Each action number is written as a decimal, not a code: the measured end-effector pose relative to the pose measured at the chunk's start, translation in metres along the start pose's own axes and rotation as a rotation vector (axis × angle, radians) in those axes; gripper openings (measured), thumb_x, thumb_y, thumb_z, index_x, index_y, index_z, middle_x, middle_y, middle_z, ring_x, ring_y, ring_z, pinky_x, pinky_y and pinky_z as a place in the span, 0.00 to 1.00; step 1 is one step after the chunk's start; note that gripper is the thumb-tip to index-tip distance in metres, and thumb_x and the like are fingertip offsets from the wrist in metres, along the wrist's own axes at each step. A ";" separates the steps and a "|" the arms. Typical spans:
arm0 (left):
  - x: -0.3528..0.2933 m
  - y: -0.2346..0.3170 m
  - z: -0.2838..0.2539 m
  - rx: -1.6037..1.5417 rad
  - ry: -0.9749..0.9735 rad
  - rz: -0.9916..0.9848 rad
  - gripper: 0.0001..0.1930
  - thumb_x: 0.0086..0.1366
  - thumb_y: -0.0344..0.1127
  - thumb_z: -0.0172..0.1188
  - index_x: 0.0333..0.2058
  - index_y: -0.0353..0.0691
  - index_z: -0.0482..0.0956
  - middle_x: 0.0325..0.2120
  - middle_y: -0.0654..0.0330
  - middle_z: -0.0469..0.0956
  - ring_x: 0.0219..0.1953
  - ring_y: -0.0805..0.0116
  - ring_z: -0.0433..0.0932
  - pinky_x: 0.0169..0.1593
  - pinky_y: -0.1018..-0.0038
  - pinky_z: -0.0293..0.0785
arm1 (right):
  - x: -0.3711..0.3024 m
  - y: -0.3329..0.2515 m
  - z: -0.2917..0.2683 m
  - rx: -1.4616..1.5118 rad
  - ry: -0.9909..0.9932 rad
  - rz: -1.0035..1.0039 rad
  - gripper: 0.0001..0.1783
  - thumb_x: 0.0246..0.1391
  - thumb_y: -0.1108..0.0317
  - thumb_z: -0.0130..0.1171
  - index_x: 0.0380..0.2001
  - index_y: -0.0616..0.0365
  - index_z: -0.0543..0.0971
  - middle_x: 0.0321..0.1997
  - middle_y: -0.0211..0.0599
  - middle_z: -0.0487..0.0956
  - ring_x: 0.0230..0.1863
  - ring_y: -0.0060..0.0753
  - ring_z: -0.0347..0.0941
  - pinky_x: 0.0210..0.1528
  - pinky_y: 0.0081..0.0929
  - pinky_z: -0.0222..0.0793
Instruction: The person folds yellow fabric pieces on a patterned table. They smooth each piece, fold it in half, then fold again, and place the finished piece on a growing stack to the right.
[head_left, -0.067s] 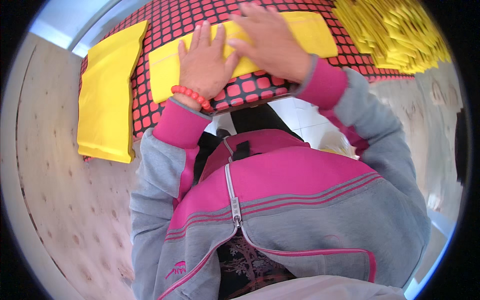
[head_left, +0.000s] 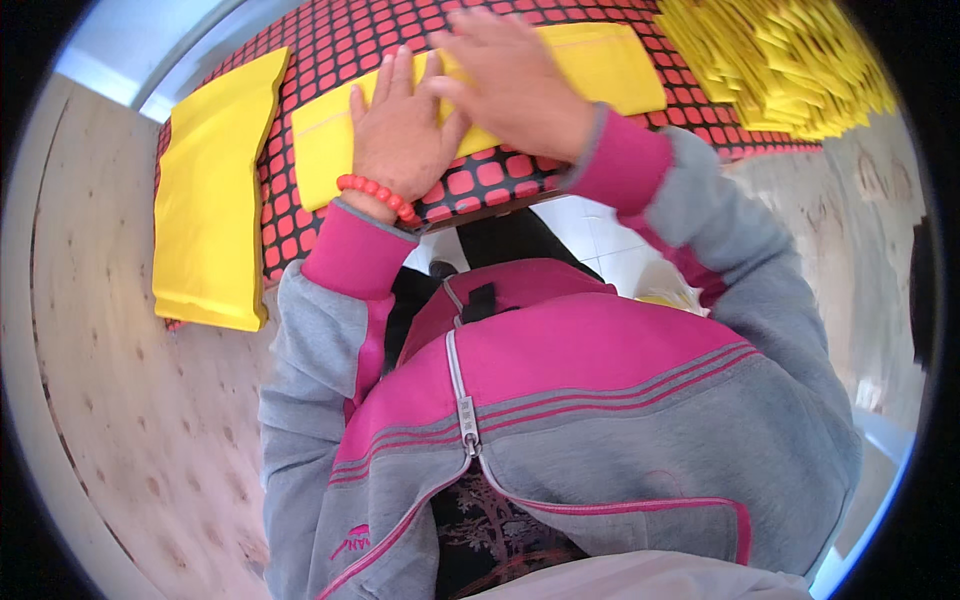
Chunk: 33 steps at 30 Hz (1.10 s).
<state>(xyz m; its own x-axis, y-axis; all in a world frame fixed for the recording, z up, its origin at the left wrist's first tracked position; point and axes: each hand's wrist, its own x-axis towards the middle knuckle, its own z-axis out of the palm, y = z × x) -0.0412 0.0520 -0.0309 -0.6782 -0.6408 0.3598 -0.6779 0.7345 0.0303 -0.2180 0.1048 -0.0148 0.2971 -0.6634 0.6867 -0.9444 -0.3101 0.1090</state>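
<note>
A flat, folded yellow sheet (head_left: pixel 610 70), cloth or soft plastic, lies crosswise in front of me, with a faint seam line along it. My left hand (head_left: pixel 400 140), a red bead bracelet (head_left: pixel 378 192) at its wrist, rests on the sheet's left half with fingers stretched out. Beside it, my right hand (head_left: pixel 520 85) lies over the middle of the sheet, its fingers extended and slightly blurred. Neither hand grips anything. Part of the sheet is hidden beneath both hands.
The tabletop wears a red-and-black patterned cover (head_left: pixel 285 225). At the left lies a stack of flat yellow pieces (head_left: pixel 210 200). A larger pile of folded yellow pieces (head_left: pixel 780 65) sits at the far right. Pale wooden boards (head_left: pixel 150 430) flank the left side.
My right hand has slid leftward across the sheet, closer to my left hand. The whole view has shifted slightly; the left hand stays on the same part of the sheet.
</note>
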 end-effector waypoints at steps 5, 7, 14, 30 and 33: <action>0.001 -0.003 -0.003 -0.080 -0.013 0.024 0.36 0.70 0.62 0.49 0.69 0.47 0.67 0.72 0.44 0.59 0.74 0.46 0.56 0.70 0.34 0.50 | 0.031 -0.019 0.030 0.129 -0.349 0.211 0.17 0.60 0.59 0.55 0.46 0.54 0.83 0.55 0.44 0.78 0.66 0.48 0.69 0.66 0.55 0.62; 0.001 -0.007 -0.001 -0.026 -0.035 -0.016 0.37 0.71 0.63 0.49 0.69 0.45 0.66 0.72 0.45 0.59 0.75 0.47 0.55 0.70 0.35 0.49 | 0.023 -0.007 0.033 0.036 -0.366 0.328 0.19 0.64 0.58 0.52 0.51 0.55 0.82 0.60 0.44 0.77 0.68 0.49 0.67 0.66 0.53 0.63; -0.008 -0.049 -0.005 0.065 -0.070 -0.172 0.41 0.70 0.68 0.47 0.72 0.46 0.62 0.73 0.47 0.57 0.76 0.50 0.54 0.71 0.33 0.44 | -0.057 0.080 -0.016 -0.320 -0.475 0.465 0.26 0.71 0.53 0.45 0.62 0.57 0.75 0.66 0.53 0.74 0.69 0.54 0.68 0.68 0.52 0.63; 0.008 -0.011 -0.012 0.026 0.176 0.089 0.25 0.74 0.44 0.52 0.66 0.44 0.67 0.67 0.48 0.65 0.70 0.50 0.63 0.66 0.37 0.57 | -0.006 0.029 0.004 -0.010 -0.137 0.150 0.18 0.65 0.63 0.52 0.53 0.57 0.80 0.53 0.43 0.79 0.57 0.47 0.74 0.53 0.47 0.72; 0.004 -0.002 -0.004 -0.067 0.093 0.086 0.27 0.74 0.45 0.52 0.67 0.42 0.66 0.68 0.47 0.64 0.70 0.48 0.63 0.67 0.42 0.59 | -0.007 0.008 0.017 0.051 -0.247 0.185 0.21 0.68 0.61 0.50 0.59 0.60 0.75 0.62 0.49 0.76 0.66 0.51 0.69 0.65 0.46 0.65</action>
<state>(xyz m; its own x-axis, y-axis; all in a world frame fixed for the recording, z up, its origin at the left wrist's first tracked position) -0.0411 0.0491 -0.0257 -0.7014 -0.5538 0.4487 -0.5960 0.8010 0.0570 -0.2250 0.0955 -0.0316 0.1517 -0.8553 0.4954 -0.9793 -0.1979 -0.0418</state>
